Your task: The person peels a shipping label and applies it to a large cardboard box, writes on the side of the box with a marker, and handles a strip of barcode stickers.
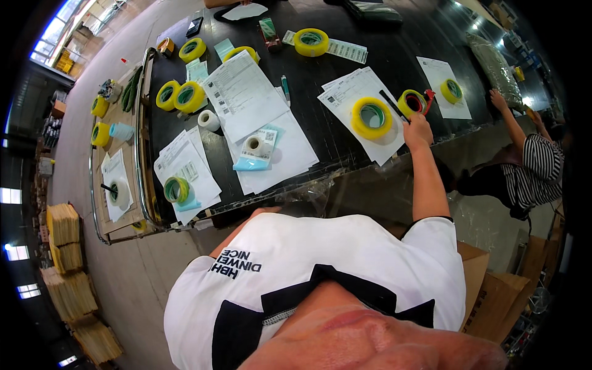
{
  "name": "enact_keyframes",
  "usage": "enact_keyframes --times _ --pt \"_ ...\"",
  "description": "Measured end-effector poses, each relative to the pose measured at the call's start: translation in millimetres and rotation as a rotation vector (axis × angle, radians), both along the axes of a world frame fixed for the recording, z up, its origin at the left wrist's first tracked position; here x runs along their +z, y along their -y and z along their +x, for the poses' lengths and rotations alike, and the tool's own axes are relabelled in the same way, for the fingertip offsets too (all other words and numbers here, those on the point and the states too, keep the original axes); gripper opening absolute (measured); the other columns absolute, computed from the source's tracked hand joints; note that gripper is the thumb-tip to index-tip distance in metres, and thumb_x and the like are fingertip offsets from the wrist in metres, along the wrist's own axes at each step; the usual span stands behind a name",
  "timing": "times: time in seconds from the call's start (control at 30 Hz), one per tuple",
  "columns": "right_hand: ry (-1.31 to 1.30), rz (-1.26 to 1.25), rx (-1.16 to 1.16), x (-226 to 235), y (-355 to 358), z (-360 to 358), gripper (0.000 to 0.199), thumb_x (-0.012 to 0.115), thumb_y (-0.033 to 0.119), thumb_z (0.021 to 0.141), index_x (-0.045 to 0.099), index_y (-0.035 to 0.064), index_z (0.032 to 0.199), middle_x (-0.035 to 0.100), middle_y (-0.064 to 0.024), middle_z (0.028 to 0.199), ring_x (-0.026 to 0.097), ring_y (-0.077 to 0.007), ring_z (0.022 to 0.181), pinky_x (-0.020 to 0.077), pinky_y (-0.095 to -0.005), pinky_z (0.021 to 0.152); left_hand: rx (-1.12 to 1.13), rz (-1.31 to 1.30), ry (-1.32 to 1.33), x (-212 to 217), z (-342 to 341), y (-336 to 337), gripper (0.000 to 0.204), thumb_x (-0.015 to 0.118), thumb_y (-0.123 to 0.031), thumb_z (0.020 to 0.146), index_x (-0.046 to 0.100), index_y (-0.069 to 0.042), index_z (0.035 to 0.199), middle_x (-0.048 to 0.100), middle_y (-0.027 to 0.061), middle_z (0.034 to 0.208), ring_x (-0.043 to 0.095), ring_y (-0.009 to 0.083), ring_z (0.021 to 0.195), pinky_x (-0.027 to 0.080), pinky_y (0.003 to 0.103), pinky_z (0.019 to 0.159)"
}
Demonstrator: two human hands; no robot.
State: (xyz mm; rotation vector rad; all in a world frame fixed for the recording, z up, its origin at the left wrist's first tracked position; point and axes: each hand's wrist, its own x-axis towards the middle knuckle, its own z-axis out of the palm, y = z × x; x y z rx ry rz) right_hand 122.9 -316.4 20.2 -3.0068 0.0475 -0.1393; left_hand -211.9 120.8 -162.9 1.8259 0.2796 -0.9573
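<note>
My right hand (pixel 419 131) is closed at the near edge of the black table, at the grip of a tape dispenser (pixel 412 102) with red parts and a yellow roll. A thin black stick (pixel 393 105) runs up to its fingertips; I cannot tell whether it belongs to the dispenser. Left of that hand, a big yellow tape roll (pixel 372 118) lies flat on printed sheets (pixel 345 92). Only a strip of my left forearm (pixel 237 233) shows beside my shirt, below the table edge; the hand itself is hidden.
Paper stacks (pixel 237 92), several tape rolls (pixel 311 42), a white label roll (pixel 209 120) and a green pen (pixel 285 89) cover the black table (pixel 345 160). A metal-railed cart (pixel 148 123) adjoins its left end. At right, a person in stripes (pixel 536 166) handles a wrapped package (pixel 493 68).
</note>
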Motion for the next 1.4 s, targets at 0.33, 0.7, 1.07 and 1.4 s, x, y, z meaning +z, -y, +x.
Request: enact_keyframes --times 0.33,0.7,1.07,1.4 --pt "0.224 0.411 0.034 41 38 -92 0.027 0.068 0.025 0.083 0.065 0.0015 0.096 0.061 -0.0111 0.09 0.06 -0.0255 0.081 0.0473 -0.0357 0.071 -0.199 -0.069 0.102 3 9 4 0.027 0.061 -0.019 0.09 0.06 -0.002 0.111 0.066 0.013 0.099 0.064 0.0211 0.088 0.052 0.034 0.073" --pt "0.079 1.205 -0.283 82 -32 -320 0.021 0.057 0.015 0.094 0.054 0.0003 0.108 0.064 -0.005 0.094 0.06 -0.0102 0.079 0.047 -0.0229 0.07 -0.3 -0.092 0.288 96 33 27 0.034 0.056 -0.032 0.094 0.066 0.0 0.086 0.067 0.0107 0.073 0.065 0.0199 0.067 0.052 0.032 0.065" --pt "0.927 1.925 -0.504 38 -63 -565 0.016 0.056 0.01 0.094 0.062 0.003 0.107 0.056 -0.0029 0.077 0.05 -0.0129 0.071 0.0397 -0.0282 0.064 -0.728 -0.167 0.795 86 49 111 0.023 0.047 -0.016 0.094 0.064 -0.004 0.102 0.064 0.0137 0.08 0.063 0.0301 0.072 0.05 0.042 0.064" --pt "1.839 1.646 -0.861 38 -35 -817 0.033 0.064 0.039 0.089 0.054 0.0082 0.085 0.045 -0.0014 0.063 0.038 -0.0129 0.055 0.0334 -0.0269 0.052 -0.615 -0.608 0.491 111 32 267 0.03 0.047 -0.008 0.095 0.053 -0.002 0.124 0.067 0.0081 0.083 0.055 0.0097 0.058 0.042 0.022 0.053"
